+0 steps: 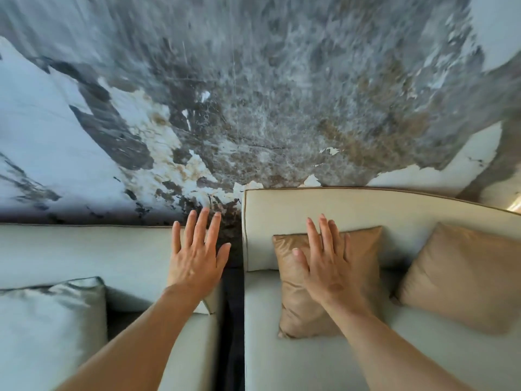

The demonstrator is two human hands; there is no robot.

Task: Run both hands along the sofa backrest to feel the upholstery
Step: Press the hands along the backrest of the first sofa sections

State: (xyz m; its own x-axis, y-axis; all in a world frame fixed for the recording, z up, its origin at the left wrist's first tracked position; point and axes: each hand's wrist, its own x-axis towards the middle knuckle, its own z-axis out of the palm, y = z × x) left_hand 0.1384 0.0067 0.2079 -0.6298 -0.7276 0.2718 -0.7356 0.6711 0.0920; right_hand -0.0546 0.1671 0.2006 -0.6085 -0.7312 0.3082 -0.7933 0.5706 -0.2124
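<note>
Two pale cream sofa sections stand side by side with a dark gap between them. The left backrest [84, 249] is lower, the right backrest [394, 210] taller with brown piping. My left hand [197, 261] is spread flat with fingers apart at the right end of the left backrest, fingertips reaching past its top edge. In front of a tan cushion [363, 249] leaning on the right backrest, my right hand [324, 263] is open, its fingertips up at the backrest fabric. Neither hand holds anything.
A second tan cushion [462, 277] leans at the right, and a silvery cushion [48, 328] lies on the left seat. Behind the sofas rises a grey, white and brown marbled wall [253, 94]. The dark gap [234, 320] runs down between the two seats.
</note>
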